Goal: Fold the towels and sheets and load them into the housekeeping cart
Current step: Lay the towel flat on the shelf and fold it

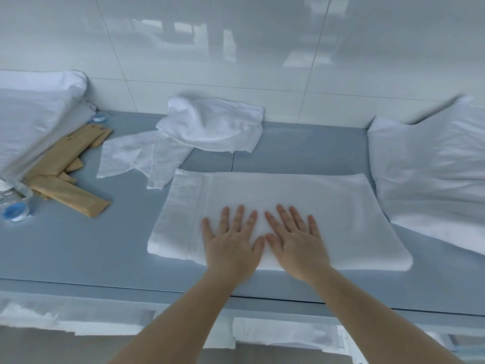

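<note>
grey-blue table (78, 253), folded towel (288, 200), crumpled cloths (210, 122), tan packets (65, 185), pillows (433, 166)

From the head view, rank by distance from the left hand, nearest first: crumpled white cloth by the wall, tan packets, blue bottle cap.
Measured from the left hand:
1. Tan packets, to its left.
2. Crumpled white cloth, beyond it by the wall.
3. Blue bottle cap, far left edge.

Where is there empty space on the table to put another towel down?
Bare table shows in front of the tan packets, left of the folded towel, and behind it, between the crumpled cloths and right pillow. The back left corner is crowded.
</note>
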The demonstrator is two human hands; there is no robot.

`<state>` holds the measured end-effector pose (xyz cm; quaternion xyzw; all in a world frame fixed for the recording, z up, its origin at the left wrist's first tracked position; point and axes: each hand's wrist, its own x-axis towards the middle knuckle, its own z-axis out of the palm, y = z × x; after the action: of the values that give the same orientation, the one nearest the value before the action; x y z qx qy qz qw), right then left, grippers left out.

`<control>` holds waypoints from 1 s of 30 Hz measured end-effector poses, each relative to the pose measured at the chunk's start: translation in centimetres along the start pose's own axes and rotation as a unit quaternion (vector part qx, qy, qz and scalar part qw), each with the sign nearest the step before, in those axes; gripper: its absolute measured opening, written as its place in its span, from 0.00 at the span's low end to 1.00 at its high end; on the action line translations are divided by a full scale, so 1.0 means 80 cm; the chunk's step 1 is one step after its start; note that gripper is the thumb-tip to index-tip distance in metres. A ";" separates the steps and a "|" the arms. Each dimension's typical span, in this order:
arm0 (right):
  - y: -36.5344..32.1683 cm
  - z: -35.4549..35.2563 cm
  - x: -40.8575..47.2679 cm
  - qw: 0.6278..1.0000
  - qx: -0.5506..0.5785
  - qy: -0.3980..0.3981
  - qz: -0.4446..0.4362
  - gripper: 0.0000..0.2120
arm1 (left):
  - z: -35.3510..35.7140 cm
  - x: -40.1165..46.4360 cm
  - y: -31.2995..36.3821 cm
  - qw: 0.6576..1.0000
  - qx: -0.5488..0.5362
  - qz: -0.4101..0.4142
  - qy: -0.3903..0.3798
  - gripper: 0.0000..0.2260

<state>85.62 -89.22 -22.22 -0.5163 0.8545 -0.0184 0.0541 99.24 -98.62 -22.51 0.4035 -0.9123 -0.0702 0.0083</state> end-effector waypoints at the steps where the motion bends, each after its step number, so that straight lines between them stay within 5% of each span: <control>1: 0.009 0.000 0.000 1.000 -0.001 -0.010 0.012 0.28 | 0.000 -0.002 -0.008 1.000 0.005 -0.011 -0.004 0.32; 11: 0.082 -0.030 0.014 0.990 -0.058 -0.057 0.115 0.32 | -0.013 -0.019 -0.078 0.997 0.022 -0.069 -0.014 0.35; 16: 0.028 -0.041 0.064 0.993 -0.062 0.005 -0.102 0.30 | -0.009 -0.010 -0.091 0.999 0.039 -0.025 -0.017 0.35; 19: 0.018 -0.031 0.082 0.990 -0.045 -0.015 -0.132 0.29 | -0.010 0.000 -0.103 0.999 0.037 0.004 -0.026 0.35; 30: 0.014 -0.005 0.039 0.995 -0.016 -0.002 0.101 0.32 | -0.047 0.069 -0.102 0.987 0.032 0.117 -0.102 0.32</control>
<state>83.12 -91.46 -22.15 -0.4279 0.9025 0.0016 0.0495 101.81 -108.54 -20.12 0.2843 -0.9511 -0.0805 -0.0899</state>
